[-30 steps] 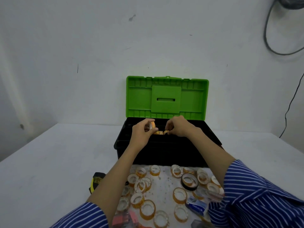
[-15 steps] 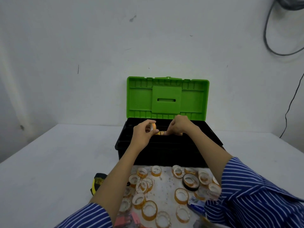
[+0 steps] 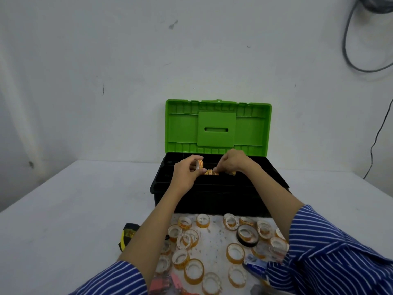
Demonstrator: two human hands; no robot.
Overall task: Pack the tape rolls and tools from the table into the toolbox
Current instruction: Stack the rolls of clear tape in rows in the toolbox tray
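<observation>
The left hand (image 3: 187, 173) pinches a small yellow-printed tape roll (image 3: 200, 165); the right hand (image 3: 232, 162) curls onto rolls mostly hidden inside the black plastic toolbox (image 3: 212, 196).

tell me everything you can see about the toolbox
The black plastic toolbox with a bright green lid stands on the white table by the wall. Its ribbed lid is open and upright, showing a raised centre panel with a slot. Both hands reach into its top tray: the left hand holds a small clear tape roll, the right hand handles rolls already inside. More rolls lie before it.
</observation>
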